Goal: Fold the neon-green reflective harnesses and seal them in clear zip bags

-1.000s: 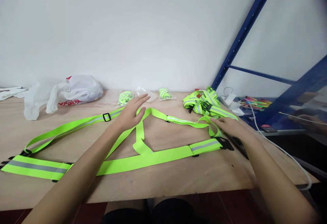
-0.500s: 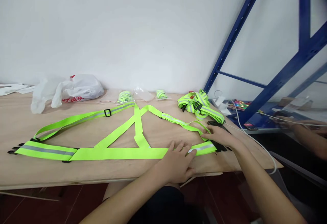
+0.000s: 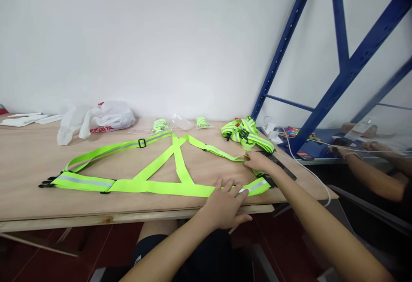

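Note:
A neon-yellow reflective strap harness point(image 3: 146, 179) lies spread flat on the wooden table point(image 3: 28, 166), with black buckles at both ends. My left hand point(image 3: 227, 202) lies open and flat on the waist band near its right end, fingers stretched. My right hand point(image 3: 259, 162) is a little further back, fingers pinched on the thin shoulder strap point(image 3: 222, 154) where it meets the right end of the band.
A heap of more neon harnesses point(image 3: 246, 134) sits at the back right, small bagged rolls point(image 3: 160, 124) and a white plastic bag point(image 3: 103, 116) along the wall. A white cable point(image 3: 305, 166) and blue rack frame point(image 3: 280, 54) stand right. Another person's arm point(image 3: 373, 174) shows at far right.
My left hand moved from the crossing of the straps to the right end of the waist band. My right hand shifted slightly back along the strap. The view swung leftward.

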Demonstrator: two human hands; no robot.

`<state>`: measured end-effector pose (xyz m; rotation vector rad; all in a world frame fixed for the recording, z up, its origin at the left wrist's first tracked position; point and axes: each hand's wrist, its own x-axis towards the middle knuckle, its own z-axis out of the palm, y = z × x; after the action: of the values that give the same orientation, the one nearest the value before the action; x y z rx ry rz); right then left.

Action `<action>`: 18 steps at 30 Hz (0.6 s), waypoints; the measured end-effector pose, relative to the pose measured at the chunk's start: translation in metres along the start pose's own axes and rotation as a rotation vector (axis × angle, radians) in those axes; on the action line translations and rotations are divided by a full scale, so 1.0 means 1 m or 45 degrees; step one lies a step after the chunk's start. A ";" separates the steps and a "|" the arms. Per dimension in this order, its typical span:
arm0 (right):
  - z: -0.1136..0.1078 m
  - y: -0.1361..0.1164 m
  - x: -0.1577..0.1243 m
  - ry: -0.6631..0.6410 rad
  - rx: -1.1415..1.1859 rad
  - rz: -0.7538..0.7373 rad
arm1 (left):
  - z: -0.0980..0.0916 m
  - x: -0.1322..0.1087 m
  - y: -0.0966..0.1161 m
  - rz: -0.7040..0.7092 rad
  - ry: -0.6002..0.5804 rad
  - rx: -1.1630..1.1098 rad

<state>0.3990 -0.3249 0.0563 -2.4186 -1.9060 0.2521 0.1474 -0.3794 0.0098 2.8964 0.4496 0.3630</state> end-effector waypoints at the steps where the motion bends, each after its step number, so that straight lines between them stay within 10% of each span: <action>1: -0.003 0.000 0.003 0.002 0.024 0.009 | 0.000 0.000 0.000 0.000 -0.006 -0.005; 18: -0.028 -0.023 0.043 -0.419 0.410 0.145 | -0.001 0.000 0.000 -0.017 0.008 -0.015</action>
<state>0.3913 -0.2761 0.0835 -2.3769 -1.6696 0.9368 0.1468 -0.3794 0.0106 2.8800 0.4658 0.3719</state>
